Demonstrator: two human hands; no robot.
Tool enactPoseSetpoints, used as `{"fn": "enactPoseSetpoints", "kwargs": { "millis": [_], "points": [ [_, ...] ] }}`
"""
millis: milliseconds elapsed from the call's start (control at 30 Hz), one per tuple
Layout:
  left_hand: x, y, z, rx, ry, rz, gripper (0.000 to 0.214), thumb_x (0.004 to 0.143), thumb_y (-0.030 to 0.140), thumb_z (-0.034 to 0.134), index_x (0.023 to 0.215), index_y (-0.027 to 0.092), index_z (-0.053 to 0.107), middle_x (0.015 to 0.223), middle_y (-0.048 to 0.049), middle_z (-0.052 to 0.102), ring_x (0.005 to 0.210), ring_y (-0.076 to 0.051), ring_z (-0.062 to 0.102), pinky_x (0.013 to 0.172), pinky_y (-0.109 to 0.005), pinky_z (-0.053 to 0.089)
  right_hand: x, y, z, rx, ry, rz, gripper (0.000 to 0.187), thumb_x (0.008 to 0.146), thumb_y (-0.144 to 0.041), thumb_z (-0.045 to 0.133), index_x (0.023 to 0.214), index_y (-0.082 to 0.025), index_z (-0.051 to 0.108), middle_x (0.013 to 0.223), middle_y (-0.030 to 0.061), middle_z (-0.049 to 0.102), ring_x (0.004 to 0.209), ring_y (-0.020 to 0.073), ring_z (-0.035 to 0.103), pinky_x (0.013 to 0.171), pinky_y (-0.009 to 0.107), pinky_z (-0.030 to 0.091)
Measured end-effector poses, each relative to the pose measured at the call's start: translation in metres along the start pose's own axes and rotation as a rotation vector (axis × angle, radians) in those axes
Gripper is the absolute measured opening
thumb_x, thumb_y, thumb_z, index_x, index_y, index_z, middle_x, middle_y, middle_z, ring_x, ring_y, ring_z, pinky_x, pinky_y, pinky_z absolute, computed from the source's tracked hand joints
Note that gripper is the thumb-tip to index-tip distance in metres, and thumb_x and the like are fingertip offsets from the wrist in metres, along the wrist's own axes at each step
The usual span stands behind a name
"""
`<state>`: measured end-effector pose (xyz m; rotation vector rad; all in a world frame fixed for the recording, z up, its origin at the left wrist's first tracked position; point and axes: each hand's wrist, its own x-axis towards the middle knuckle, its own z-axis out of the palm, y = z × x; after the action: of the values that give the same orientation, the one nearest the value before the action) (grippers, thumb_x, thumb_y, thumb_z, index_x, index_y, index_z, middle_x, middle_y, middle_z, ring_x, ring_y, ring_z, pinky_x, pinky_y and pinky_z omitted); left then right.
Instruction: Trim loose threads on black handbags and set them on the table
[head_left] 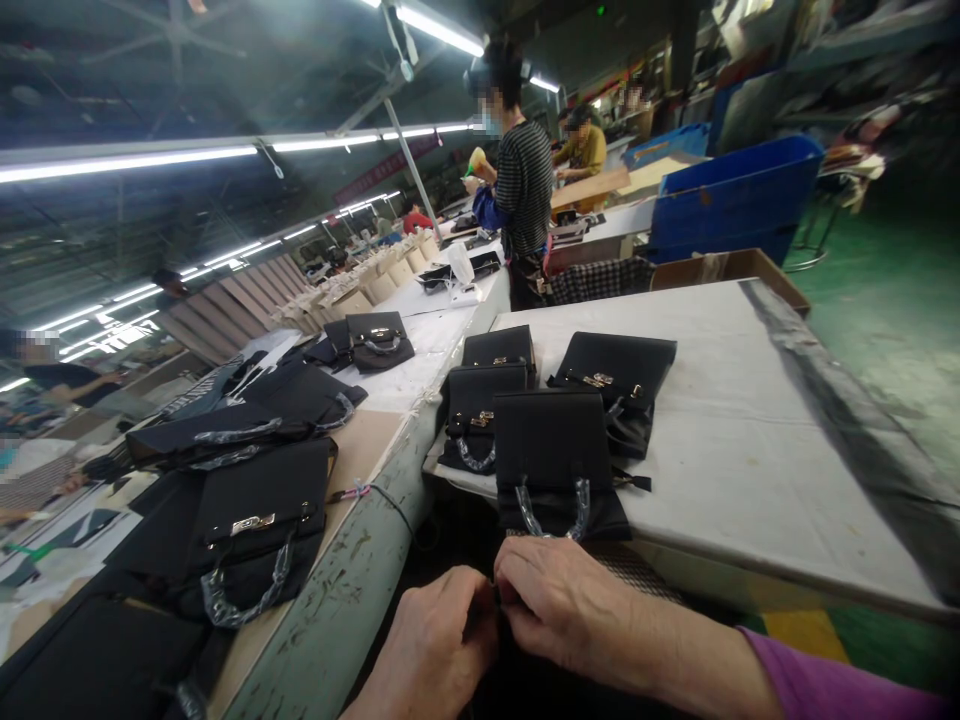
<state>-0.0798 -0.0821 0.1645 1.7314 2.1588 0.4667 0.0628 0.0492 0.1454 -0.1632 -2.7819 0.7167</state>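
Pinching dark material low in front of us, both hands together.
Our left hand (439, 640) and right hand (559, 600) are curled closed, with the fingertips meeting on dark material (517, 682) between and under them; we cannot tell what it is. Just beyond the hands a black handbag (555, 445) stands at the near edge of the white table (750, 430), its plastic-wrapped handle (553, 515) hanging toward us. More bags sit behind it. On the left bench (352, 590) lies a clasp bag (255, 530). A person in a striped top (525, 180) stands far back.
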Motion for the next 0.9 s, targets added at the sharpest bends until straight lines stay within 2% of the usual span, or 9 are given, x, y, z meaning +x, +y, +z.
{"fn": "enactPoseSetpoints", "kwargs": {
  "millis": [133, 233, 367, 433, 533, 600, 733, 800, 900],
  "points": [
    [-0.001, -0.001, 0.006, -0.005, 0.031, 0.006, 0.013, 0.087, 0.011, 0.051, 0.086, 0.019, 0.062, 0.081, -0.0035, 0.07, 0.073, -0.018, 0.067, 0.066, -0.025, 0.045, -0.001, 0.0, -0.004, 0.032, -0.021, 0.015, 0.012, 0.082, -0.007, 0.054, 0.089, -0.012, 0.063, 0.088, 0.0065, 0.065, 0.076, 0.0181, 0.059, 0.063, 0.029, 0.038],
    [0.001, 0.002, 0.004, -0.076, 0.031, -0.07, 0.011, 0.085, 0.011, 0.053, 0.081, 0.019, 0.061, 0.077, -0.0024, 0.069, 0.072, -0.018, 0.065, 0.065, -0.026, 0.044, -0.003, 0.001, -0.001, 0.13, 0.023, 0.05, 0.012, 0.078, -0.006, 0.056, 0.086, -0.013, 0.062, 0.086, 0.0047, 0.065, 0.075, 0.0167, 0.059, 0.064, 0.027, 0.038],
    [0.006, 0.004, -0.006, -0.44, -0.066, -0.248, 0.009, 0.082, 0.017, 0.061, 0.091, 0.019, 0.061, 0.083, -0.0005, 0.071, 0.078, -0.018, 0.065, 0.068, -0.024, 0.046, -0.001, 0.003, 0.003, 0.317, 0.123, 0.184, 0.015, 0.07, -0.002, 0.06, 0.076, -0.016, 0.059, 0.073, -0.0018, 0.061, 0.065, 0.0121, 0.054, 0.058, 0.022, 0.036],
    [0.008, 0.003, -0.011, -0.543, -0.138, -0.301, 0.011, 0.083, 0.024, 0.064, 0.092, 0.018, 0.066, 0.083, 0.0, 0.072, 0.078, -0.017, 0.064, 0.067, -0.023, 0.045, 0.0, 0.004, 0.004, 0.416, 0.141, 0.259, 0.016, 0.069, -0.003, 0.062, 0.076, -0.017, 0.058, 0.07, -0.0036, 0.06, 0.062, 0.011, 0.053, 0.056, 0.021, 0.035],
    [0.01, 0.0, -0.016, -0.502, -0.193, -0.318, 0.017, 0.085, 0.032, 0.064, 0.083, 0.017, 0.074, 0.074, 0.0015, 0.068, 0.071, -0.015, 0.057, 0.061, -0.022, 0.04, -0.003, 0.007, 0.001, 0.538, 0.092, 0.277, 0.021, 0.076, -0.01, 0.066, 0.095, -0.018, 0.062, 0.079, -0.0019, 0.067, 0.069, 0.0125, 0.06, 0.062, 0.02, 0.041],
    [0.011, -0.001, -0.017, -0.481, -0.194, -0.304, 0.02, 0.085, 0.032, 0.063, 0.08, 0.017, 0.075, 0.068, 0.0028, 0.063, 0.065, -0.013, 0.052, 0.058, -0.021, 0.036, -0.008, 0.01, -0.003, 0.524, 0.03, 0.272, 0.022, 0.079, -0.016, 0.067, 0.101, -0.02, 0.066, 0.087, -0.0003, 0.071, 0.077, 0.015, 0.063, 0.07, 0.023, 0.043],
    [0.013, -0.005, -0.017, -0.514, -0.226, -0.305, 0.024, 0.086, 0.034, 0.062, 0.08, 0.014, 0.075, 0.06, 0.0041, 0.053, 0.058, -0.01, 0.042, 0.052, -0.022, 0.029, -0.017, 0.016, -0.011, 0.509, -0.132, 0.294, 0.009, 0.085, -0.023, 0.061, 0.083, -0.021, 0.07, 0.076, -0.0025, 0.067, 0.072, 0.0145, 0.06, 0.067, 0.023, 0.04],
    [0.015, -0.009, -0.017, -0.558, -0.26, -0.301, 0.023, 0.085, 0.033, 0.064, 0.082, 0.013, 0.075, 0.061, 0.0037, 0.054, 0.058, -0.01, 0.042, 0.053, -0.022, 0.029, -0.017, 0.019, -0.012, 0.555, -0.162, 0.324, 0.018, 0.086, -0.022, 0.058, 0.069, -0.018, 0.063, 0.065, -0.0046, 0.057, 0.063, 0.0115, 0.053, 0.059, 0.021, 0.036],
    [0.019, -0.013, -0.017, -0.666, -0.286, -0.289, 0.019, 0.082, 0.028, 0.069, 0.092, 0.014, 0.076, 0.074, 0.0005, 0.067, 0.067, -0.013, 0.053, 0.061, -0.022, 0.038, -0.013, 0.022, -0.008, 0.616, -0.176, 0.359, 0.027, 0.084, -0.023, 0.057, 0.059, -0.017, 0.05, 0.058, -0.0064, 0.043, 0.056, 0.0092, 0.041, 0.053, 0.022, 0.029]
  ]
}}
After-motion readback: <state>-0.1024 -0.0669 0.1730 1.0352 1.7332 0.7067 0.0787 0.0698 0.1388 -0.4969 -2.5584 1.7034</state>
